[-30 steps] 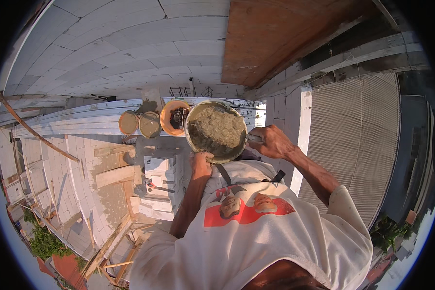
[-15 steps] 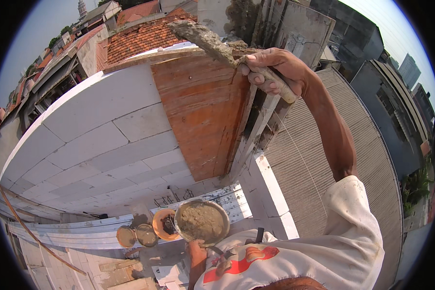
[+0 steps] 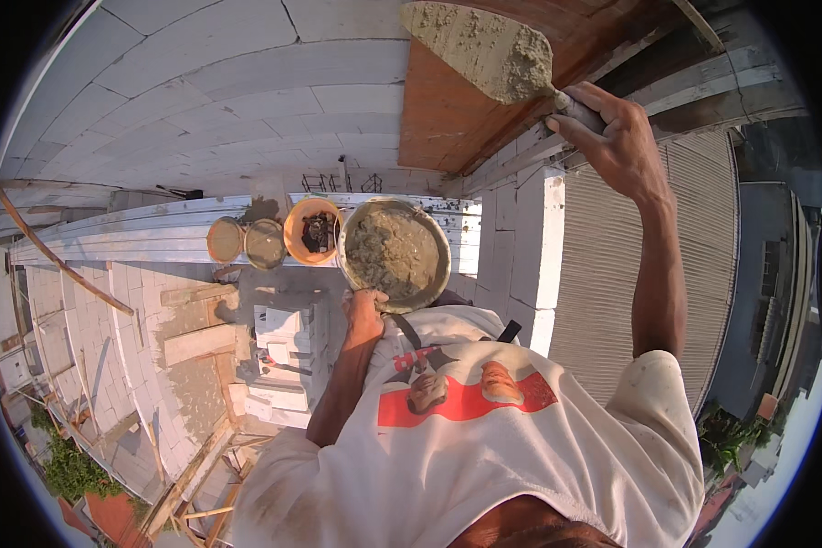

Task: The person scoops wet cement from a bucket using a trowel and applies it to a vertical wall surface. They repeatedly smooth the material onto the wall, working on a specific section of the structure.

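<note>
My right hand [image 3: 616,137] is raised at the upper right, its fingers closed round the handle of a pointed trowel [image 3: 484,50]. A layer of wet grey mortar coats the broad face of the blade. The blade points up and left, in front of a reddish-brown wooden panel [image 3: 438,119]. Close to my waist, my left hand [image 3: 365,310] grips the near rim of a round bucket [image 3: 446,260]. Wet mortar [image 3: 393,251] lies inside that bucket; part of its surface is in sunlight. The fingers under the rim are partly hidden.
A white block wall [image 3: 219,82] curves along the far left. Left of my bucket stand an orange bucket [image 3: 296,228] with dark pieces and two smaller mortar-coloured containers [image 3: 226,240] on ribbed metal sheeting [image 3: 155,226]. At right are a white block pillar [image 3: 539,247] and a corrugated roof [image 3: 648,274].
The view has tilted down, so the rooftops have left the top. The trowel has turned from nearly edge-on to show its mortar-covered face. My left hand stays on the bucket.
</note>
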A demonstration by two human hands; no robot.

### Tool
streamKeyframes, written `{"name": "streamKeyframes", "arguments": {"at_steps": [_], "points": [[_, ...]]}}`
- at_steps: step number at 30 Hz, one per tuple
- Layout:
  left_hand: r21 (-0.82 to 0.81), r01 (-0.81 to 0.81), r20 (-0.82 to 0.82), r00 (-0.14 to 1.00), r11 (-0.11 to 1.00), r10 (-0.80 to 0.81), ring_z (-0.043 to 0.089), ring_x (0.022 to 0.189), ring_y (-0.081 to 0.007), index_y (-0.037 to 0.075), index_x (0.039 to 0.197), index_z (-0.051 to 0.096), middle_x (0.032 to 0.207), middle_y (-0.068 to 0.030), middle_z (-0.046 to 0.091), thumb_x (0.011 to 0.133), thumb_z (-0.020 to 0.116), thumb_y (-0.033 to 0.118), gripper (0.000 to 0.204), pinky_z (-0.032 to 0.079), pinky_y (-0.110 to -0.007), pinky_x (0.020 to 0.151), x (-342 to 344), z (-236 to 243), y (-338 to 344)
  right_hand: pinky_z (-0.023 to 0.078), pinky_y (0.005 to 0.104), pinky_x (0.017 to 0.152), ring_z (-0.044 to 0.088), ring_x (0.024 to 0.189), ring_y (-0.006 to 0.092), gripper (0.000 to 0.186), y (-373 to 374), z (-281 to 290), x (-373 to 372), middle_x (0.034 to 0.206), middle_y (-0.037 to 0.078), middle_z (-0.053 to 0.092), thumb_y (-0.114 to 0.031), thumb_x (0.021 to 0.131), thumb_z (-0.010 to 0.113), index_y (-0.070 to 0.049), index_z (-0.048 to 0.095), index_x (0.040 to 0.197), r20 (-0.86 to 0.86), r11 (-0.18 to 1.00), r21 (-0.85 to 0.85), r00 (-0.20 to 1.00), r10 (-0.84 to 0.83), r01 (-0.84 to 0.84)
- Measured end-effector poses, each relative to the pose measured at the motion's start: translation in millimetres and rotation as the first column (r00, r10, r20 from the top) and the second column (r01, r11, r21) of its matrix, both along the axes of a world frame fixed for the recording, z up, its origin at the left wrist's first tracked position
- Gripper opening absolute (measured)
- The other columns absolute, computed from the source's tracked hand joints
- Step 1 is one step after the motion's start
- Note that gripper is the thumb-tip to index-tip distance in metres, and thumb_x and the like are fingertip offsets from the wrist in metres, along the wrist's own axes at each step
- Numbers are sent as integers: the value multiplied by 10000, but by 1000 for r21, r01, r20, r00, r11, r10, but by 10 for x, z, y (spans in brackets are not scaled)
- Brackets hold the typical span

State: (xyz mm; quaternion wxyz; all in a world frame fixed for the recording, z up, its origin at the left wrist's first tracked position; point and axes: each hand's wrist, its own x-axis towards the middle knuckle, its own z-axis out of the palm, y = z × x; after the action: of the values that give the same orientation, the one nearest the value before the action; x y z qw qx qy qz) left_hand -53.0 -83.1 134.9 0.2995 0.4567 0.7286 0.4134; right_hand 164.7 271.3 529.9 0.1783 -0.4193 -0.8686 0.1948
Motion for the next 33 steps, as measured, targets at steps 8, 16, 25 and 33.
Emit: {"name": "streamKeyframes", "arguments": {"at_steps": [8,16,25,33], "points": [[-184,-418,611,661,890,436,659,861,-360,60,974,687,1015,-189,675,719,535,-102,338,513,-393,699,214,382,294,614,459,710,762,846,345,188,-951,-2609,-271,913,194,746,-173,830,660,-56,769,930,709,951,-149,641,294,-272],[2,-124,309,944,992,118,668,921,-332,40,956,714,1022,-183,692,754,489,-60,319,522,-388,753,131,428,303,613,466,763,742,843,386,274,-894,-2980,-292,897,199,739,-240,810,679,-50,709,1006,498,860,-395,711,497,-324],[3,-221,375,904,975,204,702,928,-283,40,904,735,1013,-163,705,750,522,-61,282,540,-354,696,165,418,236,606,485,767,720,848,409,316,-936,-3212,-443,867,221,725,-279,780,691,-21,698,963,443,781,-502,666,601,-371],[-317,-351,695,546,881,467,676,778,-190,12,1076,665,929,-65,705,799,644,54,281,560,-309,676,118,503,348,580,507,847,691,962,461,411,-1180,-3359,-400,1032,288,705,-239,790,716,12,701,1116,49,718,-564,851,523,-409]]}}
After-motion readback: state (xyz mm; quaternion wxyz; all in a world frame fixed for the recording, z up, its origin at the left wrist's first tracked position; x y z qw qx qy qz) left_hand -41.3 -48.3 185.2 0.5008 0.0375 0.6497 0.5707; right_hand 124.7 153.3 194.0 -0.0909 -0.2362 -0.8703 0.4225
